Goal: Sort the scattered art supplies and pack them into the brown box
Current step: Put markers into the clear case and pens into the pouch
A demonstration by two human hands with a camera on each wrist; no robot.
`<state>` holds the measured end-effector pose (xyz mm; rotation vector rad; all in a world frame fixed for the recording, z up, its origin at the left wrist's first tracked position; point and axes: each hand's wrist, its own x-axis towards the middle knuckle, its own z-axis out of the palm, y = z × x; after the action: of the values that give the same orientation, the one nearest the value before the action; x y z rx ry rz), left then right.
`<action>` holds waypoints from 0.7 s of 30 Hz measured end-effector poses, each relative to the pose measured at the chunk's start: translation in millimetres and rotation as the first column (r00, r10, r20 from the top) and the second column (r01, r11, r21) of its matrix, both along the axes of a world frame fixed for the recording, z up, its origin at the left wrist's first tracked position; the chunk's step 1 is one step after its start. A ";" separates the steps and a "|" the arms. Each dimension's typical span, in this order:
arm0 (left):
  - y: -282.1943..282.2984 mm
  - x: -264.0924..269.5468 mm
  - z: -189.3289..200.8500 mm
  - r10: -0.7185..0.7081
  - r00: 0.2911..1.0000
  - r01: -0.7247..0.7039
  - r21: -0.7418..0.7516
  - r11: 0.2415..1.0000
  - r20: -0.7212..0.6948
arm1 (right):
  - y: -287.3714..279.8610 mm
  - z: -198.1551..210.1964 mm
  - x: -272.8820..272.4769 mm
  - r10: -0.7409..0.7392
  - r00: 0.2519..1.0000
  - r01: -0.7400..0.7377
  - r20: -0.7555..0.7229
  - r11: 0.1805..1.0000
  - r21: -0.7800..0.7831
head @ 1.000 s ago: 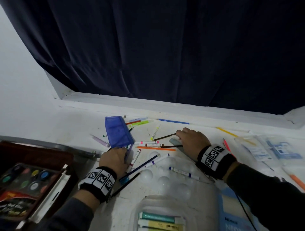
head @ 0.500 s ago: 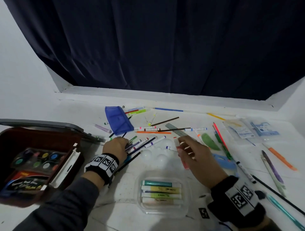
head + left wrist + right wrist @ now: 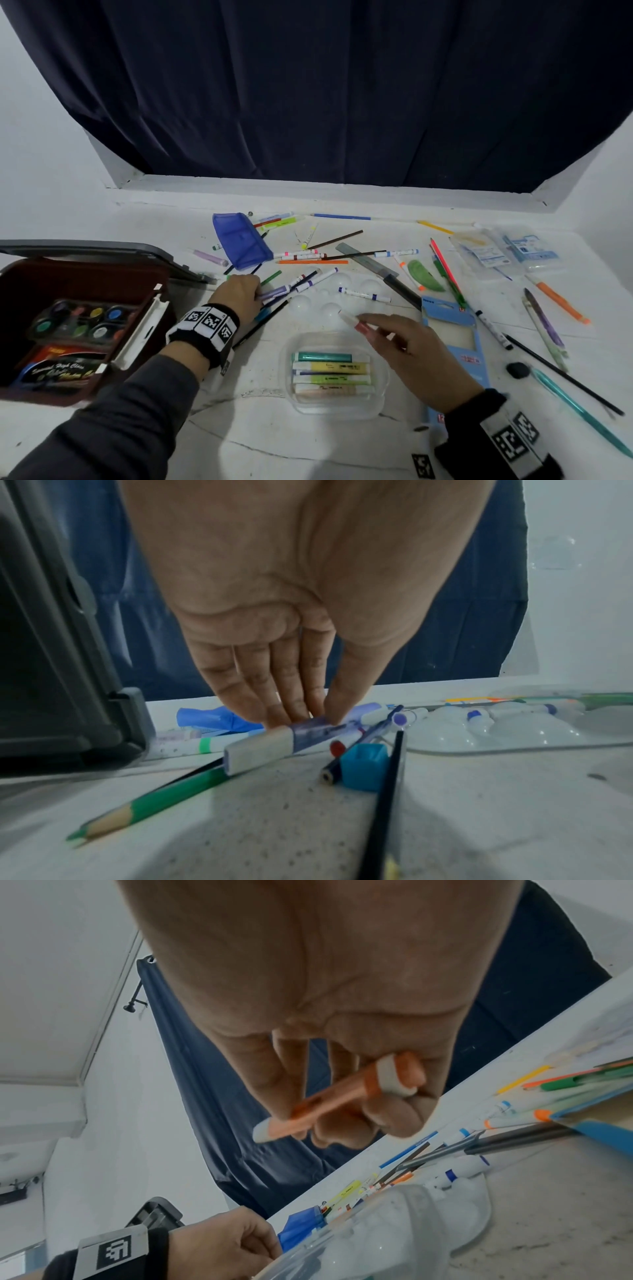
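White tabletop (image 3: 260,428) fills the lower half of the head view under a dark curtain (image 3: 325,89), strewn with pens and pencils. At lower centre a clear tray (image 3: 378,399) holds four highlighters lying left to right. Just above it the right hand (image 3: 407,346) pinches an orange highlighter (image 3: 337,1099) between thumb and curled fingers; its long axis runs diagonally, the pale capped end toward the upper left of the head view. At centre left, the left hand (image 3: 239,294) presses its straight, close-set fingertips and thumb on a purple highlighter (image 3: 294,735) lying on the table, its pale end toward the wrist camera. The brown box (image 3: 89,274) sits open at the left edge, paints inside. The step looks like gathering highlighters; next the orange one probably needs turning level, parallel to the four, before lowering into the tray.
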<state>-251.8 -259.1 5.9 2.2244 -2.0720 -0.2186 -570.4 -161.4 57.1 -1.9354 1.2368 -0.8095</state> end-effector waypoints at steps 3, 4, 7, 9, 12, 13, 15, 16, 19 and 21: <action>8.7 -1.0 -0.1 0.030 0.996 -0.033 -0.028 0.999 -0.081 | 2.3 -5.7 -0.3 -0.027 1.000 0.027 -0.010 1.000 -0.012; 12.0 -2.2 2.4 0.040 0.991 -0.049 -0.066 0.997 -0.131 | 2.2 -6.6 -0.3 -0.038 0.999 0.038 0.019 0.999 -0.003; 27.2 -5.8 14.5 -0.002 0.938 -0.068 -0.190 0.979 -0.348 | 1.1 -1.6 -1.4 -0.092 0.988 0.090 0.124 0.996 0.016; 44.4 -11.0 25.2 -0.066 0.852 -0.040 -0.191 0.981 -0.520 | -0.4 2.9 -2.9 -0.126 0.982 0.127 0.144 0.992 0.003; 76.3 -23.6 36.9 -0.103 0.644 -0.058 -0.182 0.982 -0.758 | -3.4 9.8 -2.8 -0.152 0.937 0.129 0.314 0.987 0.093; 87.1 -27.8 39.2 -0.086 0.545 -0.090 -0.161 0.983 -0.834 | -4.9 10.4 -2.1 -0.168 0.923 0.143 0.345 0.985 0.097; 106.4 -31.2 41.5 -0.060 0.304 -0.126 -0.102 0.987 -0.951 | -8.4 9.8 0.7 -0.170 0.935 0.158 0.310 0.985 0.063; 114.1 -30.3 40.8 -0.054 0.228 -0.133 -0.086 0.987 -0.972 | -9.1 8.4 2.3 -0.143 0.952 0.133 0.272 0.990 0.054; 129.8 -22.3 35.0 -0.041 0.127 -0.127 -0.057 0.990 -0.991 | -6.4 4.4 9.6 0.022 0.989 -0.029 0.148 0.999 0.045; 138.9 -17.7 30.5 -0.014 0.069 -0.126 -0.023 0.992 -0.997 | -4.1 -2.6 14.1 0.121 0.992 -0.121 -0.037 0.993 -0.010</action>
<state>-269.5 -120.2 36.4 1.2054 -1.0454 -1.2188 -556.3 -165.5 54.4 -2.0220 1.1253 -0.7245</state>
